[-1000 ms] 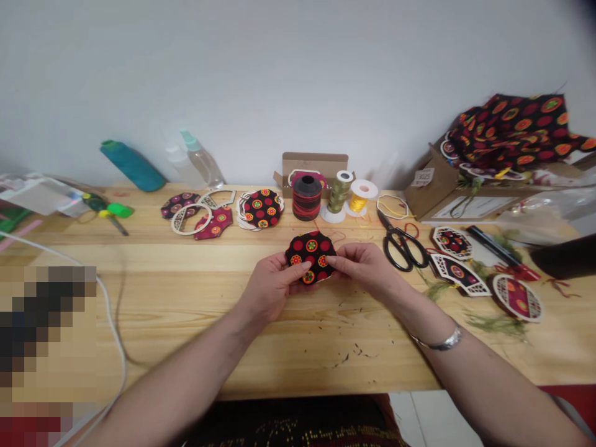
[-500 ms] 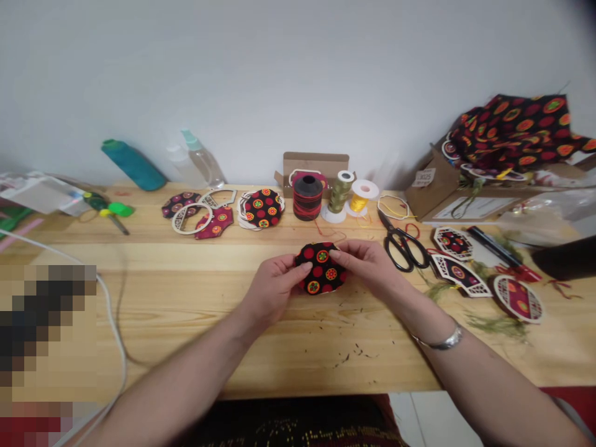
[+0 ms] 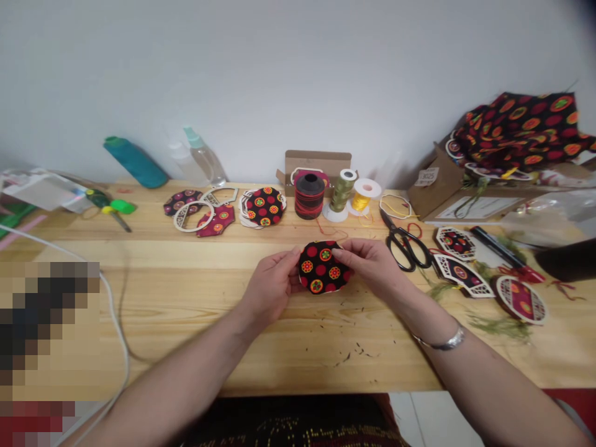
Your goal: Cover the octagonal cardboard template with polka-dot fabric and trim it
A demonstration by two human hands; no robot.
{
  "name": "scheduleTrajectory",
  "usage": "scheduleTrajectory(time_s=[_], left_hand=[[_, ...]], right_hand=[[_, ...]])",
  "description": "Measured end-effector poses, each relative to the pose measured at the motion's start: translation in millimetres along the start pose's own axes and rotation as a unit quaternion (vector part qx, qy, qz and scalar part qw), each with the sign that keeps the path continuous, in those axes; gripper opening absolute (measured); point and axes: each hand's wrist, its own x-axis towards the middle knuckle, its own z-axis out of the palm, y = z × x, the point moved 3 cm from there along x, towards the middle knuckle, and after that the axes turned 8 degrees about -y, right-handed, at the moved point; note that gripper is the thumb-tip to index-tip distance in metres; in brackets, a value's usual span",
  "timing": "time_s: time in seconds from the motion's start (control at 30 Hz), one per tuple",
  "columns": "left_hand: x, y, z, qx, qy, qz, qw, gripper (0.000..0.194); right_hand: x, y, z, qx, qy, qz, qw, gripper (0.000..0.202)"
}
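A black patterned fabric piece [image 3: 325,268] with red dots and orange flowers is held up above the middle of the wooden table. My left hand [image 3: 274,282] grips its left edge, thumb at the rim and fingers partly hidden behind. On the upper right, my right hand [image 3: 367,264] pinches the piece with its thumb on the printed front. A stack of similar pieces [image 3: 264,207] lies behind to the left. Behind the held piece stand a dark red thread spool [image 3: 309,197], a green spool [image 3: 343,191] and a yellow spool [image 3: 362,197].
Black scissors [image 3: 406,245] lie right of my right hand, beside finished ornaments [image 3: 465,276]. A cardboard box [image 3: 447,192] with cloth stands back right. Small frames [image 3: 194,217], a teal thread cone [image 3: 136,162] and a soldering-iron-like tool [image 3: 109,210] are on the left. A white cable [image 3: 116,329] hangs at front left.
My left thumb has slid off the fabric's front to its left edge, uncovering another orange flower. The view has shifted slightly.
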Motion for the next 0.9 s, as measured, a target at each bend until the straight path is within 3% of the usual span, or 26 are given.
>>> scheduleTrajectory(time_s=[0.23,0.43,0.73,0.9], left_hand=[[-1.5,1.0,2.0,0.021,-0.061,0.018,0.998,0.029],[-3.5,0.5,3.0,0.058,-0.064,0.033,0.996,0.023],[-4.3,-7.1,-1.1,0.144,-0.097,0.014,0.985,0.020],[-3.6,-7.2,1.1,0.110,-0.104,-0.007,0.988,0.023]], right_hand=[[-1.1,-1.2,0.2,-0.016,-0.011,0.001,1.000,0.029],[-3.0,-4.5,1.6,-0.039,-0.035,0.003,0.999,0.031],[-2.7,-7.0,-0.3,-0.063,-0.004,-0.040,0.997,0.026],[-3.4,-8.3,-0.5,-0.063,0.013,-0.041,0.997,0.027]])
